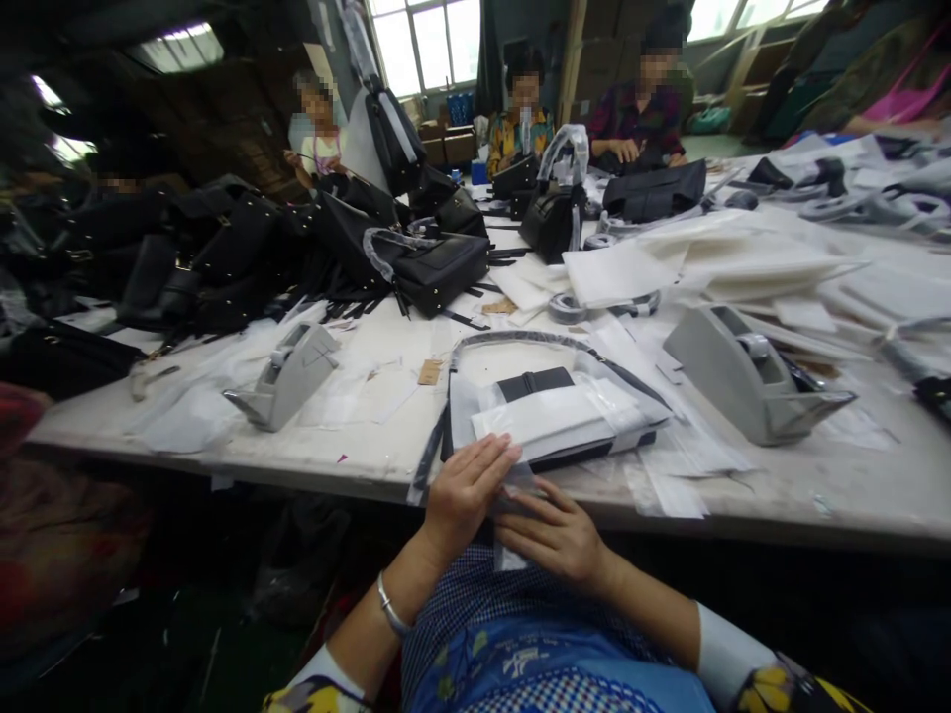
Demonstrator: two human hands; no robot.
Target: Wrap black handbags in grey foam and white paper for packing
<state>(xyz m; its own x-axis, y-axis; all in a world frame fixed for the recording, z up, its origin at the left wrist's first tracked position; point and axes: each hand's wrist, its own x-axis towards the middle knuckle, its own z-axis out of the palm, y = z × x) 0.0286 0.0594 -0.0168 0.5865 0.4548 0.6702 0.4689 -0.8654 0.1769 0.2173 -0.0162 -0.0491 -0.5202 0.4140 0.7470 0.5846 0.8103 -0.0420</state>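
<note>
A dark handbag (554, 458) lies at the table's front edge, its strap (520, 339) arched behind it in clear wrap. White wrapping sheet (550, 418) covers most of its top. My left hand (470, 490) rests on the near edge of the wrapping with its fingers stretched out side by side; its thumb is hidden. Beside it, my right hand (557, 530) has its fingers spread over a translucent plastic strip (511, 557) that hangs below the table edge. Neither hand visibly grips the plastic.
Grey tape dispensers stand on both sides, one left (291, 376) and one right (750, 371). Black bags (438, 262) are heaped behind and to the left. White sheets (713, 257) pile up at the right. Several people sit across the table (884, 475). A small brown tag (429, 371) lies near the bag.
</note>
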